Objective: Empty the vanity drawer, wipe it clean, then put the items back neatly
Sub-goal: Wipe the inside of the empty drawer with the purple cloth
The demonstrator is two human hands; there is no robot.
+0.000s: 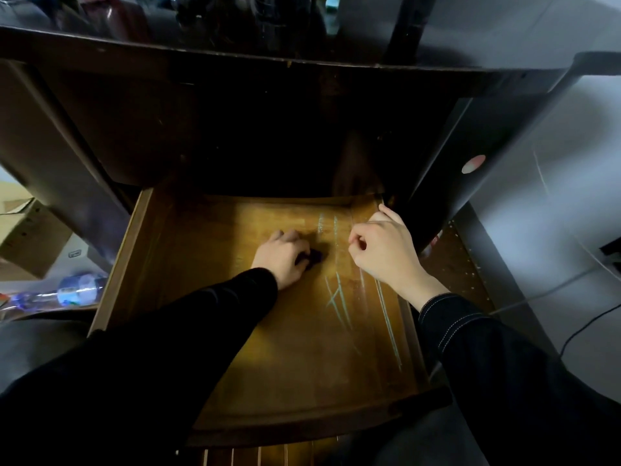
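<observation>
Bare drawer, left hand on a small dark wad at mid-floor

Nearest, behind its curved front rail, the pulled-out honey-brown wooden vanity drawer (289,371) shows a hard, flat floor with pale chalky streaks (339,299) toward the right; at mid-floor the left hand (282,255) curls its fingers over a small dark soft-looking wad (315,257), probably a cloth, so light and limp, best bunched under the palm and pressed flat so it does not skid on the smooth wood; just beside it the right hand (383,252) lies at the drawer's right wall with fingers curled, and I cannot tell whether it grips anything; low side walls fence each sweep, and the far end runs under the dark overhanging vanity bench top (235,57), where room looks tightest
</observation>
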